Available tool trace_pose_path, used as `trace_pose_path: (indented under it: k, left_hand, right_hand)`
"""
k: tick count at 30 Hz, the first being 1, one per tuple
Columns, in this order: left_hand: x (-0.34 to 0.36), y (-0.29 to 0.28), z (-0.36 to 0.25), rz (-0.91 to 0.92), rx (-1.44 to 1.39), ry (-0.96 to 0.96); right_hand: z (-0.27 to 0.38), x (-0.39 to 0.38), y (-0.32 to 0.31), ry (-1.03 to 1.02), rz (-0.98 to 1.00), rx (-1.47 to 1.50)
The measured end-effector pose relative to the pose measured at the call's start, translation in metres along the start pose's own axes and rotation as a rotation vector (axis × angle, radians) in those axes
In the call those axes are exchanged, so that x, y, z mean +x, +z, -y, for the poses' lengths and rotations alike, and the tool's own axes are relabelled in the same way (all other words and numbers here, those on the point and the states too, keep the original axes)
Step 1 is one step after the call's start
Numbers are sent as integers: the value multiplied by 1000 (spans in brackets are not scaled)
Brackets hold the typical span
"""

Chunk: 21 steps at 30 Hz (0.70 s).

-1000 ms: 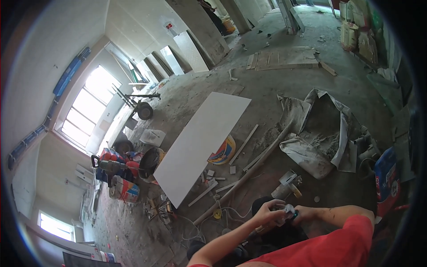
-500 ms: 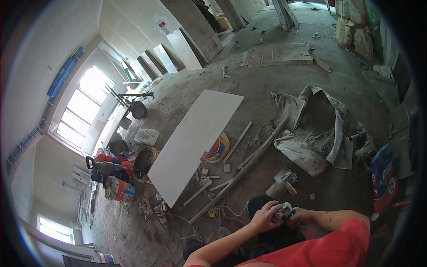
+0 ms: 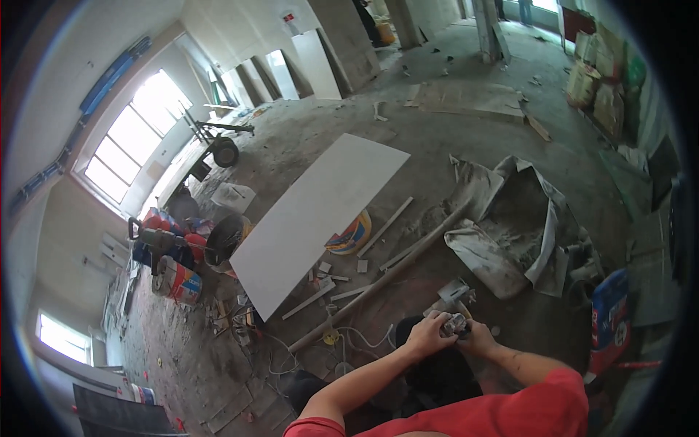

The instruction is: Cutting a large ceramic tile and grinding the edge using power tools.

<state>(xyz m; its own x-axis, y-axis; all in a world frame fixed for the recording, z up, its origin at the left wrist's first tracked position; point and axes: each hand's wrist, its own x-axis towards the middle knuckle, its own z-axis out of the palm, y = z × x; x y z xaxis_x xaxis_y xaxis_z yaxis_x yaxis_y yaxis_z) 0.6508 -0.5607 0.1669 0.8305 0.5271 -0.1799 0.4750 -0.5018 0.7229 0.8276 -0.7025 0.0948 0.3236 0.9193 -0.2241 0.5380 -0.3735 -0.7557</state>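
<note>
Above my knees, both hands meet around a small silver-grey object with dark parts (image 3: pixel 456 325), too small in view to name. My left hand (image 3: pixel 428 335) is closed on its left side. On the other side my right hand (image 3: pixel 477 338) grips it, with the fingers partly hidden. Just beyond my hands, a grey power tool (image 3: pixel 455 293) lies on the floor. A large white tile or board (image 3: pixel 320 218) rests ahead to the left, over a colourful bucket (image 3: pixel 352 234).
A long pole (image 3: pixel 378 285) crosses the floor, with cut strips (image 3: pixel 309 300) and a pale cable (image 3: pixel 364 342) nearby. A crumpled sack (image 3: pixel 484 258) lies ahead right. Buckets (image 3: pixel 177 280) and a mixing drill (image 3: pixel 162 239) stand left. A blue-red bag (image 3: pixel 610 320) is at far right.
The view has shifted, so the board and buckets appear lower and further left. My right hand has come closer to my left around the small object, which both still hold.
</note>
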Motion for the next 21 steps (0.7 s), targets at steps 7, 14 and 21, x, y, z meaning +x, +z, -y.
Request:
trace_pose_path:
  k: [7,14,21]
  left_hand:
    - [-7,-80,11,-266,-155,15]
    - [-47,-162,84,-459,-15,-126]
    - [-120,-145,232,-620,-217,-204]
  right_hand:
    - [44,21,-26,488,421,1407]
    - [174,88,52,-485,-447,463]
    - [121,194,226,273,640,843]
